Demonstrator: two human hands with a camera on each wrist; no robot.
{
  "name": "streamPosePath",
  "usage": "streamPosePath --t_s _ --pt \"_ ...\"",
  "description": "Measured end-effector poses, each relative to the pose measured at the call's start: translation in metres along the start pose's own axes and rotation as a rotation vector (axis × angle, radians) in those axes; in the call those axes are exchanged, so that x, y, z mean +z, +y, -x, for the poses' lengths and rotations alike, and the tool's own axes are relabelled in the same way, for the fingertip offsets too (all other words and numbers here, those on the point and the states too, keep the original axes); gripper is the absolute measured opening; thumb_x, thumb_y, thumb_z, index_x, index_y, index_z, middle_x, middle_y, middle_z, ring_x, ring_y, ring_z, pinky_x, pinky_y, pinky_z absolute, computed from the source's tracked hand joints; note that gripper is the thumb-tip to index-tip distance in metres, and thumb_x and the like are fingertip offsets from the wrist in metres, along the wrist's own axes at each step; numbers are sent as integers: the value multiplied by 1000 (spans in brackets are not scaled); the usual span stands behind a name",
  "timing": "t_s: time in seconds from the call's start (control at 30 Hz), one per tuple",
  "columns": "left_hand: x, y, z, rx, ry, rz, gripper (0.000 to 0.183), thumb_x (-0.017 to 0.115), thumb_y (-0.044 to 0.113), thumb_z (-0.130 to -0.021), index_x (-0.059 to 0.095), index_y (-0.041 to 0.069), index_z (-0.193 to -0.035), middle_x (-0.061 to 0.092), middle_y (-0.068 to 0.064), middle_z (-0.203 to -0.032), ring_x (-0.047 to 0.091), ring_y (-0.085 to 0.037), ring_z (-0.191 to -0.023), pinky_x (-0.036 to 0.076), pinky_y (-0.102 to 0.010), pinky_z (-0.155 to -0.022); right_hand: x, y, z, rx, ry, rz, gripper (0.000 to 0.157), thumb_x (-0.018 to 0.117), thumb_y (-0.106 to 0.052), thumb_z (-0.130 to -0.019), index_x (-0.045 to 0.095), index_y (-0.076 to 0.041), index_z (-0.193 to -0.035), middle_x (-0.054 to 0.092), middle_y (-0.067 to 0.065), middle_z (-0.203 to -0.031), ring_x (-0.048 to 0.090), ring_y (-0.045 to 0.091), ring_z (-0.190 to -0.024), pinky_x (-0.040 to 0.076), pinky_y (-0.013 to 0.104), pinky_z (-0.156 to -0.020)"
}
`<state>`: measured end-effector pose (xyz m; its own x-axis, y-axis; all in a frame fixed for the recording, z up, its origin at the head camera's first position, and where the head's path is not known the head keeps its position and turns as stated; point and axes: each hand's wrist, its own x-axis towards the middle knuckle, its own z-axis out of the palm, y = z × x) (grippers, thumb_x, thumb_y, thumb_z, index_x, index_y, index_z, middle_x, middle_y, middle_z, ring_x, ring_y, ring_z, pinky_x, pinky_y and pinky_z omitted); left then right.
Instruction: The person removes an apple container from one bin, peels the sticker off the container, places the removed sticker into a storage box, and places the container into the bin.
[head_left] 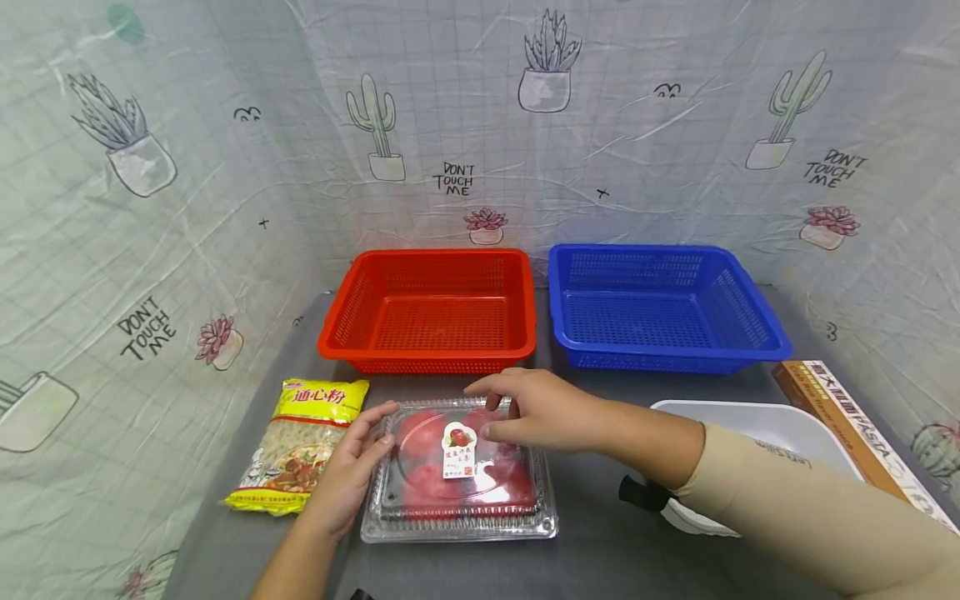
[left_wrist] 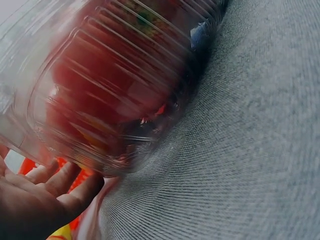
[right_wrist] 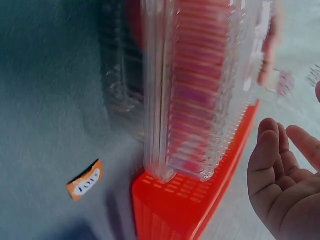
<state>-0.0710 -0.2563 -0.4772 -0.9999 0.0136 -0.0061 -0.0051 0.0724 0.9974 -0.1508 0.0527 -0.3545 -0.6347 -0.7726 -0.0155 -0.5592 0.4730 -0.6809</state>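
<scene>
A clear plastic box (head_left: 504, 523) with a ridged lid lies on the grey cloth, holding several large red round fruits and bearing a white label (head_left: 459, 450). Along its left side is my left hand (head_left: 348, 475), its extended fingers touching the rim; in the left wrist view the fingertips (left_wrist: 92, 185) reach the box's lower edge. My right hand (head_left: 543, 408) hovers over the box's right part with fingers loosely bent, holding nothing. Seen from the right wrist, that hand (right_wrist: 285, 185) stands apart from the lid. Left of the box lies a yellow pasta bag (head_left: 300, 446).
Behind the box stand a red basket (head_left: 427, 365) and a blue basket (head_left: 667, 360). To the right are a white container (head_left: 720, 407), a black handle (head_left: 641, 493) and a long pasta box (head_left: 862, 433). A small orange packet (right_wrist: 85, 181) lies on the cloth.
</scene>
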Motion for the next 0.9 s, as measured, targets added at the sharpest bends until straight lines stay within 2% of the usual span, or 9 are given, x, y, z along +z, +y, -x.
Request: streamPosePath --t_s 0.13,0.3,0.47,0.67,0.9 --pt "0 0 1 -16 13 -14 49 57 10 -109 47 11 -157 35 -8 -167 37 -25 -146 43 -15 -105 2 -2 -12 -4 -83 39 48 77 -29 -99 67 -20 -145 69 1 -115 62 12 -87 56 32 -75" --pt "2 1 0 -30 9 -17 49 58 12 -110 48 13 -158 37 -5 -166 46 -23 -138 46 -20 -103 5 0 -21 5 -152 22 50 77 -30 -99 65 -22 -146 70 -1 -113 62 13 -91 57 31 -76" --pt "2 3 0 -49 10 -14 48 58 14 -110 50 17 -156 37 -3 -166 44 -26 -139 46 -21 -103 5 4 -29 5 -212 42 57 79 -28 -97 61 -20 -151 70 -1 -110 63 14 -90 56 30 -75" --pt "1 4 0 -57 12 -15 49 58 14 -110 48 15 -158 35 -5 -168 38 -30 -146 44 -16 -103 4 5 -39 19 -269 59 53 80 -27 -96 66 -21 -146 68 -6 -102 63 11 -83 55 30 -72" --pt "-1 1 1 -43 11 -7 50 57 11 -110 46 12 -159 34 -8 -169 34 -31 -150 41 -13 -104 7 -1 -45 51 -307 123 50 82 -32 -94 70 -26 -142 64 -7 -100 60 12 -88 54 29 -73"
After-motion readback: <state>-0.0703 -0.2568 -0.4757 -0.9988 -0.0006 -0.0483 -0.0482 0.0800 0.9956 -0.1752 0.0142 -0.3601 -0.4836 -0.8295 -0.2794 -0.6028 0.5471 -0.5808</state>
